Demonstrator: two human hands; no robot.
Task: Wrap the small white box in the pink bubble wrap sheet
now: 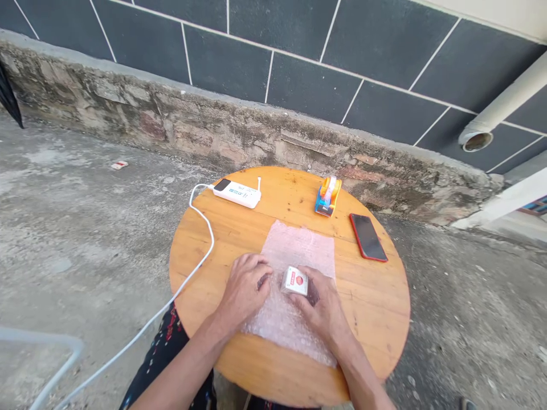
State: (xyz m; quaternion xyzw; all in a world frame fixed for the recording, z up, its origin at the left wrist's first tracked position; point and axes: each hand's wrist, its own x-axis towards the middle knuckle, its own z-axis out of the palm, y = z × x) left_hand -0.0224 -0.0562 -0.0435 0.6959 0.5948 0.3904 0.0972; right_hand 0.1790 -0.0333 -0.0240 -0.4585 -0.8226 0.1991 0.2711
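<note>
A pinkish, see-through sheet of bubble wrap (pixel 299 245) lies on the round wooden table (pixel 367 307). On its middle is a small white box (pixel 296 281) with red print on top. My right hand (pixel 319 299) holds the box from the right, thumb at the near side and fingers behind it. To the left of the box, my left hand (pixel 248 285) rests on the wrap's left edge with fingers curved and a gap between thumb and fingers; nothing shows in it.
A white device (pixel 239 193) with a white cable (pixel 212 236) sits at the table's back left. Behind the wrap stands an orange and blue tape dispenser (pixel 328 196). A red-edged phone (pixel 368 237) lies at the right. Beyond is a stone-based wall (pixel 256 134).
</note>
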